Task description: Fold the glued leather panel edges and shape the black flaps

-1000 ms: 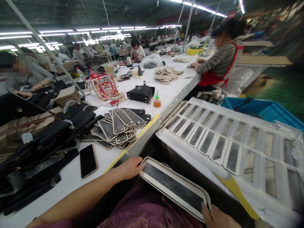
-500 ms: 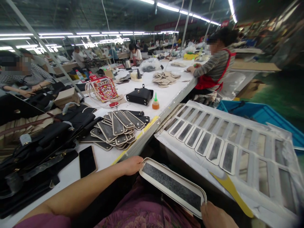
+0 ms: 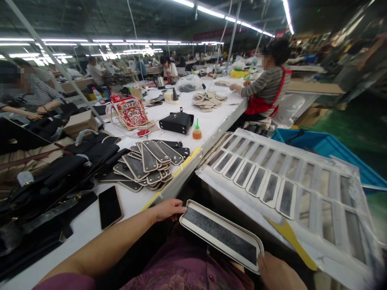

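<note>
A long, rounded bag base panel [image 3: 222, 233] with a black centre and cream border is held above my lap, slanting down to the right. My left hand [image 3: 167, 209] is closed at its far left corner, thumb at the rim and fingers curled. At the near right end, my right hand [image 3: 279, 272] grips the edge, its fingers partly hidden. To the left of the panel, a pile of black panels with pale edges and metal studs [image 3: 148, 161] lies on the white table [image 3: 133, 205]. On the right, similar cream-edged panels [image 3: 256, 181] lie in a row on a white-covered board [image 3: 211, 177].
A yellow spatula-shaped tool [image 3: 292, 237] lies on the board's near edge. Black bags [image 3: 60, 177] and a phone [image 3: 110, 207] occupy the table's left. A glue bottle [image 3: 197, 131] and black bag [image 3: 176, 122] stand behind the pile. A co-worker [image 3: 269, 84] sits beyond; a blue crate [image 3: 326, 149] is right.
My view has shifted slightly. The panel stays between both hands at nearly the same tilt. My left-hand fingers have shifted slightly at the corner.
</note>
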Motion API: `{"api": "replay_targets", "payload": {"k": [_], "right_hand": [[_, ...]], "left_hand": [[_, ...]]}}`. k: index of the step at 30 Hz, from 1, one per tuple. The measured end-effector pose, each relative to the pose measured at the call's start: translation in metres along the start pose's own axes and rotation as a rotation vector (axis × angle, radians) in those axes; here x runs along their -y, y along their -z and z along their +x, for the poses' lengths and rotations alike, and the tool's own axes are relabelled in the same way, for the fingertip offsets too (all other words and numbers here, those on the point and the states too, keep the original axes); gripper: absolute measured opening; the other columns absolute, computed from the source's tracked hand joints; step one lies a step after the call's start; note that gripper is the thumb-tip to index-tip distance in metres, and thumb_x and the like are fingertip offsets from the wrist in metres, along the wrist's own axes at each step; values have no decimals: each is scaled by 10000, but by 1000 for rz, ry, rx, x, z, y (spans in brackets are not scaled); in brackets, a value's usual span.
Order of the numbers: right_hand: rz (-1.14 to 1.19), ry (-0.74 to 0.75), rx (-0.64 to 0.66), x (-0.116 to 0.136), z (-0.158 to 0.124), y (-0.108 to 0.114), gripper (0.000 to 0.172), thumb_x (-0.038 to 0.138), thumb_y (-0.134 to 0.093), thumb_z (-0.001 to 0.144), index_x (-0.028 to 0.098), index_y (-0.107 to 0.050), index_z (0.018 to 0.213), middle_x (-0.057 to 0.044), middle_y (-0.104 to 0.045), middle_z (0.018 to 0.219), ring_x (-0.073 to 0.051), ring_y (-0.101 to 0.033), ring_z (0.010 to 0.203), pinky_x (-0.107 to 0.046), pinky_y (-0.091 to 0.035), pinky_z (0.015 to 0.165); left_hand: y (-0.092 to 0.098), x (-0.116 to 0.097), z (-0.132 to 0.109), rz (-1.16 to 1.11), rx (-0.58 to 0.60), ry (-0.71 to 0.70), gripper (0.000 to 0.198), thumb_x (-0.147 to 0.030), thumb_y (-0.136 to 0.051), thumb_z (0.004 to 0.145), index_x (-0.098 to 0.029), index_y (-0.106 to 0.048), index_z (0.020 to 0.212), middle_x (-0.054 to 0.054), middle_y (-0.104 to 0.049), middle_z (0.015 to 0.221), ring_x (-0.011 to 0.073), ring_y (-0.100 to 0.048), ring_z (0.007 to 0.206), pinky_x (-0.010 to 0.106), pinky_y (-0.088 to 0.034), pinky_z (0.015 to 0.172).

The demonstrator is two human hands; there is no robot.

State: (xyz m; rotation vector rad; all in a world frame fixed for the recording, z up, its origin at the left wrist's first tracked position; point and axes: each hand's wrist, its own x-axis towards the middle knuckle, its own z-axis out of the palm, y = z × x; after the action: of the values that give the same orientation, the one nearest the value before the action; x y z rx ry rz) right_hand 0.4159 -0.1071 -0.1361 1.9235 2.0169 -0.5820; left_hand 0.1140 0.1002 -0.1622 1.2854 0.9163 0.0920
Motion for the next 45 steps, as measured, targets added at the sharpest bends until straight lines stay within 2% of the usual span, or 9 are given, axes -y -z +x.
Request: {"api": "replay_targets", "payload": {"k": [7, 12, 17, 21, 25, 32, 36, 40, 45], "right_hand": [[3, -87, -4, 12, 0, 24, 340, 34, -328, 849, 86, -640, 973, -154, -638, 887, -258, -614, 803, -301, -428, 655], [344, -299, -50, 19, -15, 31, 441, 344, -295, 943, 105, -641, 811, -108, -653, 801, -168, -621, 677, -217, -405, 568], [328, -451, -74, 30, -17, 28, 436, 257, -267, 932, 98, -640, 771, -125, -651, 798, -164, -622, 686, -236, -423, 624], [319, -444, -64, 34, -11, 31, 354, 151, -331, 873, 85, -654, 743, -162, -645, 822, -224, -621, 814, -296, -433, 708], [404, -445, -56, 31, -2, 28, 295, 153, -390, 842, 88, -646, 711, -161, -639, 764, -229, -625, 812, -298, -439, 720], [753, -482, -86, 24, -5, 4, 405, 310, -239, 917, 107, -563, 784, -169, -637, 789, -208, -637, 677, -289, -459, 608], [1230, -386, -8, 4, -12, -19, 572, 522, -84, 900, 125, -494, 869, -121, -635, 780, -155, -613, 554, -248, -453, 490], [1702, -282, -59, -11, -7, -44, 535, 673, -359, 775, 148, -446, 835, -49, -600, 664, -118, -567, 484, -221, -431, 462], [1717, -225, -37, -17, 6, -53, 558, 694, -542, 670, 152, -428, 748, -17, -578, 556, -115, -542, 418, -211, -424, 409]], "left_hand": [[0, -3, 6, 196, -88, -20, 524, -665, -551, 634, -182, -347, 622, -61, -385, 488, 100, -409, 442, 217, -316, 439], [0, -11, -1, 539, -90, -62, 470, -613, -451, 733, -177, -365, 580, -42, -332, 510, 118, -386, 480, 239, -278, 478], [-48, -35, -18, 1083, -393, -411, 265, -381, -402, 856, -172, -535, 762, 65, -529, 847, 224, -503, 859, 345, -373, 810], [-118, -46, -16, 1108, -50, -766, 347, -351, -475, 857, -195, -503, 1165, 80, -464, 1265, 235, -431, 1114, 348, -323, 985], [-152, -43, 3, 1326, 186, -779, 430, -299, -463, 847, -156, -455, 1253, 94, -440, 1314, 273, -453, 1046, 388, -432, 829], [-150, -44, 3, 1408, 192, -788, 423, -291, -441, 840, -151, -458, 1239, 75, -429, 1327, 267, -439, 1024, 380, -450, 763], [-152, -48, 4, 1383, 213, -762, 470, -376, -496, 826, -149, -462, 1237, 80, -441, 1311, 276, -433, 1036, 384, -449, 787], [-153, -50, 6, 1364, 196, -749, 521, -438, -556, 793, -158, -465, 1223, 76, -459, 1286, 286, -429, 1044, 401, -454, 803], [-152, -52, 7, 1366, 207, -735, 525, -455, -561, 787, -151, -475, 1206, 76, -458, 1283, 284, -430, 1038, 403, -458, 809]]}}
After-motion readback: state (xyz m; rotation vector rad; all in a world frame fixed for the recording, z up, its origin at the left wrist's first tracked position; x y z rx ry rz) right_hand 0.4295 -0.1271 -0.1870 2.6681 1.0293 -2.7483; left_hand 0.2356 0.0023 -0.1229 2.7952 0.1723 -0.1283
